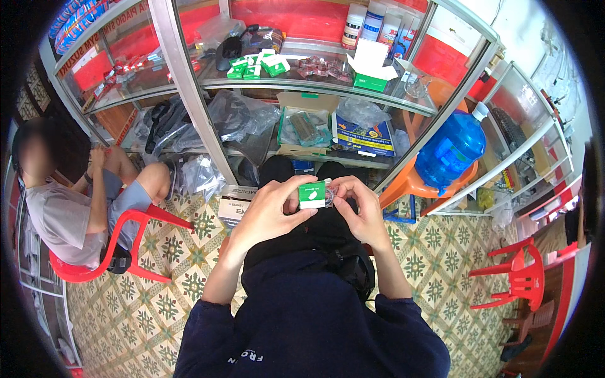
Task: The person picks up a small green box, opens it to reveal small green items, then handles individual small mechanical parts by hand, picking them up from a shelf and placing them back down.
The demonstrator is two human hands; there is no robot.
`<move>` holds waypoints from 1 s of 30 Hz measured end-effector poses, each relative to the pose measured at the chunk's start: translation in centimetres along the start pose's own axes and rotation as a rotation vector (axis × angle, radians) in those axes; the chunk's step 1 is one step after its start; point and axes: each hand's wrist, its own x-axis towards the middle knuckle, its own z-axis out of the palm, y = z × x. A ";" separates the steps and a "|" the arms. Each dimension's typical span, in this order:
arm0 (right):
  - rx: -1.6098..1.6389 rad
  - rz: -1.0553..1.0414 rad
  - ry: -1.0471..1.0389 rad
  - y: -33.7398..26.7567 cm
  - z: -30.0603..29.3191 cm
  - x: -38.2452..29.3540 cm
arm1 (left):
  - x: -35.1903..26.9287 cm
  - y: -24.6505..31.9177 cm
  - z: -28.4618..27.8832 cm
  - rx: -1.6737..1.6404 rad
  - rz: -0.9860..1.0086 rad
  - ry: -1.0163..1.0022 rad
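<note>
Over my lap, my left hand (276,208) grips a small green and white cardboard box (313,194) between thumb and fingers. At the box's right end, my right hand (358,208) pinches a small clear plastic packet (329,193) with something reddish inside. Whether the packet is partly inside the box cannot be told. On the glass shelf ahead lies a group of similar green and white boxes (253,66). Right of them is a pile of small clear and reddish packets (324,68). A larger green carton (371,81) stands there with its white flaps up.
Spray cans (371,23) stand at the shelf's back. An open carton (307,125) and plastic bags (241,115) fill the lower shelf. A blue water bottle (451,146) rests on an orange chair (401,186). A person (71,203) sits at left on a red chair (137,236).
</note>
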 end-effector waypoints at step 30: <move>0.451 0.102 0.116 2.2 0.6 0.1 | 0.1 -3.2 1.4 -0.411 -0.049 -0.003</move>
